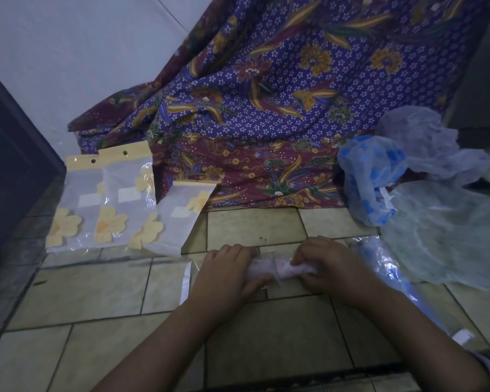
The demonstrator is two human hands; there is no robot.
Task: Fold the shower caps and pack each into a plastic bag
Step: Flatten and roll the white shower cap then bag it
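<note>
A pink and white shower cap (277,268), rolled into a narrow bundle, lies across the tiled floor between both hands. My left hand (224,271) grips its left end, where a clear plastic bag (188,281) surrounds it and trails off to the left. My right hand (323,265) pinches the bundle's right end. Loose caps are heaped at the right: a blue flowered one (371,179), a pale lilac one (425,137) and a pale green one (447,236).
Three flat bags with yellow flower prints (111,205) lie at the left on the floor. A purple batik cloth (266,108) drapes across the back. A clear bag with blue print (391,273) lies by my right wrist. A dark door (9,165) stands at the left.
</note>
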